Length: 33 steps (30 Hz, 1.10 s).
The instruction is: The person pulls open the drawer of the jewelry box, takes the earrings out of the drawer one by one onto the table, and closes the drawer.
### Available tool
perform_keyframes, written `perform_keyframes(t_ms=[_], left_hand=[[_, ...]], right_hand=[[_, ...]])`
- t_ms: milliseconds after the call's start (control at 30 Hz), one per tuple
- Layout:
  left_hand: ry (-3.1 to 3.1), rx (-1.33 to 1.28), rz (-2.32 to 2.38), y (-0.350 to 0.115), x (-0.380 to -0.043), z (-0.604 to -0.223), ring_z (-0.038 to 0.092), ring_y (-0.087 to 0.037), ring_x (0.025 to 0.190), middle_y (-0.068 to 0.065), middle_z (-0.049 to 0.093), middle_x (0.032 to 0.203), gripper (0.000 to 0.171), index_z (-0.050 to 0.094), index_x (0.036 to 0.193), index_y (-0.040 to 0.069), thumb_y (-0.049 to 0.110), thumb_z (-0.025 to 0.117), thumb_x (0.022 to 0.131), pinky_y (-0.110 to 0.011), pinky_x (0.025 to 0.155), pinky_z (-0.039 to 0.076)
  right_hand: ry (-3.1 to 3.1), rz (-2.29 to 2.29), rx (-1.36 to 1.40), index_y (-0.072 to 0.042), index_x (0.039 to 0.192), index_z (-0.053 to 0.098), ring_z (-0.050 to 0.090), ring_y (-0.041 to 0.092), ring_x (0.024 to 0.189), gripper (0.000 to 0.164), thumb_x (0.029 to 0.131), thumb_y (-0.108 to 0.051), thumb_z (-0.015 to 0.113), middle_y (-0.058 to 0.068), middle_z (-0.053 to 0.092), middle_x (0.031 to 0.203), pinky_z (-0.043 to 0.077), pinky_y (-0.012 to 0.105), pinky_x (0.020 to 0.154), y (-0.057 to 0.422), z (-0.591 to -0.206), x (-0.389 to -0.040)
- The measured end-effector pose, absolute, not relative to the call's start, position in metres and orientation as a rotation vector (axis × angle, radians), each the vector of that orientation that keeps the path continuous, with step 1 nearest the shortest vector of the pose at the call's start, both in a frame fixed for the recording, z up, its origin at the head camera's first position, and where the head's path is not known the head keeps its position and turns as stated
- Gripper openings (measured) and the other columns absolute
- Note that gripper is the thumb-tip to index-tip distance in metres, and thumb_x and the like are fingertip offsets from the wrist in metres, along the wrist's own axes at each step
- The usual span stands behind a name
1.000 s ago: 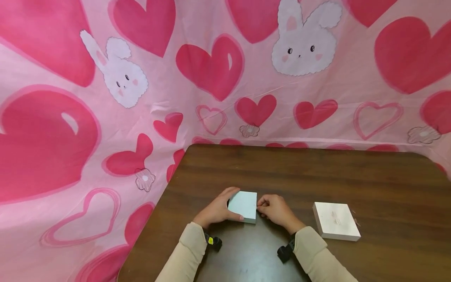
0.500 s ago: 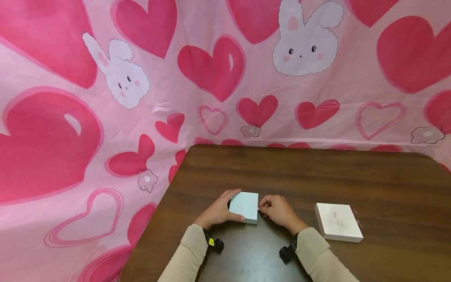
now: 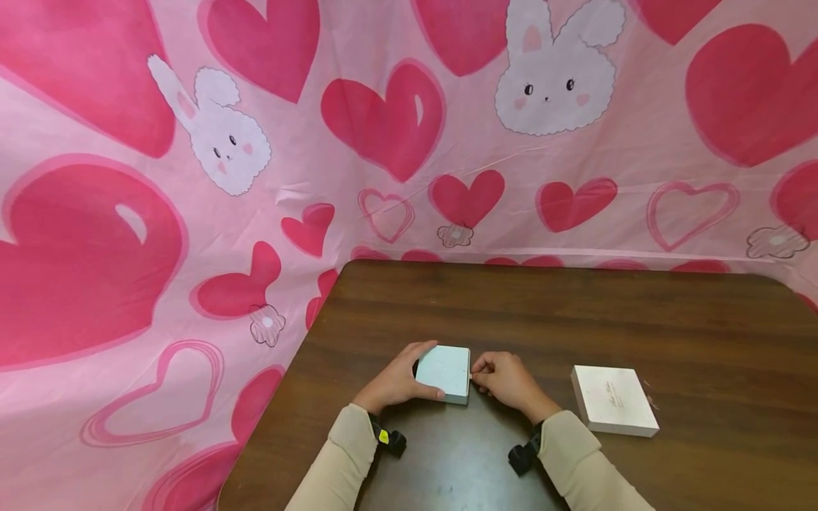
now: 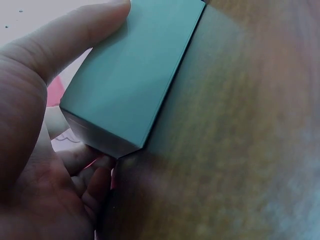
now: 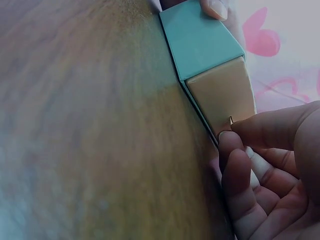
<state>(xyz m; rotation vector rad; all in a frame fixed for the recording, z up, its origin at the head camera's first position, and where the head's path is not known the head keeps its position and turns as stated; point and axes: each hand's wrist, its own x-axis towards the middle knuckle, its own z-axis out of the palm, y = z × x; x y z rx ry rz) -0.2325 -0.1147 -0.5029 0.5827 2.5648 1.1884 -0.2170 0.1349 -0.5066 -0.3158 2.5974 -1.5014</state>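
A small mint-green box [image 3: 446, 372] with a sliding-drawer look lies on the table. My left hand [image 3: 394, 381] grips it from the left, with the thumb along its near side, as the left wrist view also shows on the green side wall [image 4: 132, 75]. At the box's right end, my right hand [image 3: 507, 383] pinches a small pull tab between thumb and forefinger. In the right wrist view the beige end face [image 5: 222, 90] of the box is visible, with the tab [image 5: 231, 120] mostly hidden by the fingertips.
A white square box [image 3: 615, 400] with faint lettering on its lid lies on the brown table [image 3: 543, 312] to the right, with thin pinkish strands at its right edge. Pink heart-and-rabbit cloth [image 3: 383, 113] hangs behind and to the left of the table.
Both hands keep their hold on the green box. A thin strip now shows along its right edge, by the right fingertips. The white box stays put.
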Motion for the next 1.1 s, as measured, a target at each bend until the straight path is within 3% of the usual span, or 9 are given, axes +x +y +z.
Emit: perform_keyframes(t_ms=[700,1100], left_hand=[[2.573,0.564,1.159,-0.116,-0.234,-0.503,0.04,-0.021,0.124,0.003,0.035,0.148,0.103,0.034,0.152,0.029,0.055,0.085,0.065,-0.052,0.103,0.033],[2.568,0.595,1.174,-0.115,-0.233,-0.501,0.041,-0.021,0.122,0.0,0.036,0.147,0.1,0.036,0.151,0.027,0.049,0.086,0.068,-0.05,0.1,0.036]], right_hand=[[2.593,-1.518,-0.3,-0.008,0.081,0.068,0.058,0.017,0.055,0.007,0.085,-0.003,0.071,0.0,0.063,0.066,0.05,0.032,0.05,0.139,-0.505,-0.215],[2.6,-1.53,-0.349,-0.007,0.082,0.068,0.057,0.016,0.055,0.006,0.086,-0.003,0.071,0.0,0.062,0.065,0.049,0.03,0.05,0.145,-0.505,-0.212]])
